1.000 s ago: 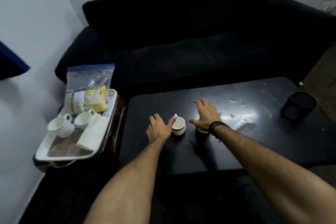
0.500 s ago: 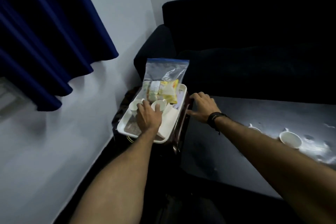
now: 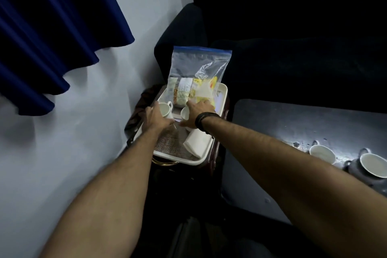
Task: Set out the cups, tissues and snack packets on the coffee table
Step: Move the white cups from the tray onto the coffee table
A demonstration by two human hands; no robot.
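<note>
A white tray (image 3: 206, 158) sits on a small stand left of the dark coffee table (image 3: 293, 123). Two white cups stand on the tray. My left hand (image 3: 156, 118) wraps around the left cup (image 3: 165, 109) from its left side. My right hand (image 3: 198, 113), with a dark wristband, curls over the right cup (image 3: 184, 113), thumb below and fingers stretched past it. Behind them leans a clear zip bag of snack packets (image 3: 199, 77). Folded white tissues (image 3: 196, 142) lie at the tray's right. Two more white cups (image 3: 322, 153) (image 3: 374, 164) rest on the coffee table.
A black sofa (image 3: 293, 48) runs behind the table and tray. The pale wall (image 3: 83, 132) and a blue curtain (image 3: 52, 27) are close on the left. A woven mat (image 3: 169, 144) lines the tray's floor.
My view swung left from the table to the tray. My left hand shifted onto the left cup, and my right hand moved from the table edge onto the right cup.
</note>
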